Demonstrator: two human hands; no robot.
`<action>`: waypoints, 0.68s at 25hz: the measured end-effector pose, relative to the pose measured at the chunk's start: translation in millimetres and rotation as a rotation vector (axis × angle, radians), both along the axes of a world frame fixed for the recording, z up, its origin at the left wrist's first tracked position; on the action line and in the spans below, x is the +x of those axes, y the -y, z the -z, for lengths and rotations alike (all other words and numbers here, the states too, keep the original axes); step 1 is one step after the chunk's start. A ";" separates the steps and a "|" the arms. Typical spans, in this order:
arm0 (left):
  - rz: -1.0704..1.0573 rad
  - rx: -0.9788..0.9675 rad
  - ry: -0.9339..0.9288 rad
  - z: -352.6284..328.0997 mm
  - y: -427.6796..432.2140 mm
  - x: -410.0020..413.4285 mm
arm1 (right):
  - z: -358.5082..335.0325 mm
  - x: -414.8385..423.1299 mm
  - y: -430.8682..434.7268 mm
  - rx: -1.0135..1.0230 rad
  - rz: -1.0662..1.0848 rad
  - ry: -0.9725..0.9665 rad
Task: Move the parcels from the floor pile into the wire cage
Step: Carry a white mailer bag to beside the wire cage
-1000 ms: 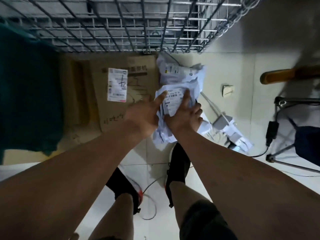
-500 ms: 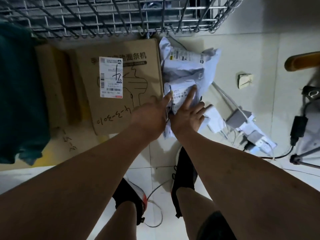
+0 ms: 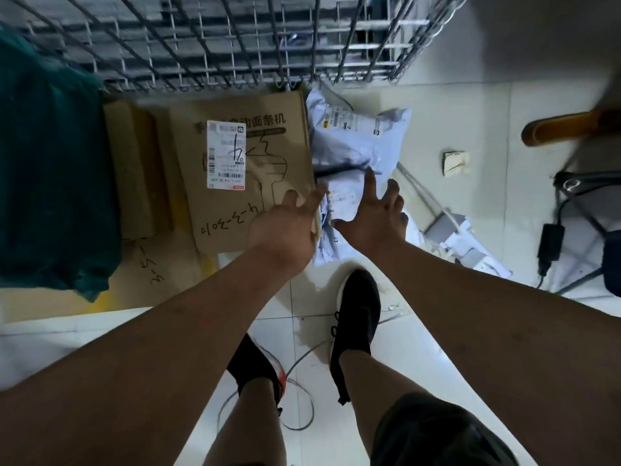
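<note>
On the head camera, we are holding both hands out over the floor pile. Our left hand (image 3: 285, 227) is hovering, fingers spread, at the edge of the cardboard box (image 3: 235, 196). Our right hand (image 3: 376, 215) is splaying wide over the small grey mailer (image 3: 341, 200), gripping nothing. A larger grey mailer (image 3: 356, 142) is lying beyond, against the wire cage (image 3: 235, 80).

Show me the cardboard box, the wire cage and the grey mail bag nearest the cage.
cardboard box (image 3: 279, 146), head view, top beside the label.
wire cage (image 3: 201, 79), head view, bottom front edge.
grey mail bag (image 3: 366, 146), head view, crumpled middle.
</note>
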State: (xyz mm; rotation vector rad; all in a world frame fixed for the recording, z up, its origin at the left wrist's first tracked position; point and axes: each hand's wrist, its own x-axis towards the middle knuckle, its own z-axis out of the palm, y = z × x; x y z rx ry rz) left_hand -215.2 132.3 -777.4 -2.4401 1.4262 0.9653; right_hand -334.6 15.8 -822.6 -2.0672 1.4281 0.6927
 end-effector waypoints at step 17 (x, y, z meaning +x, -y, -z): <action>0.261 -0.149 0.100 -511.4 14.0 48.6 | -538.8 46.1 -19.1 -0.017 0.103 0.306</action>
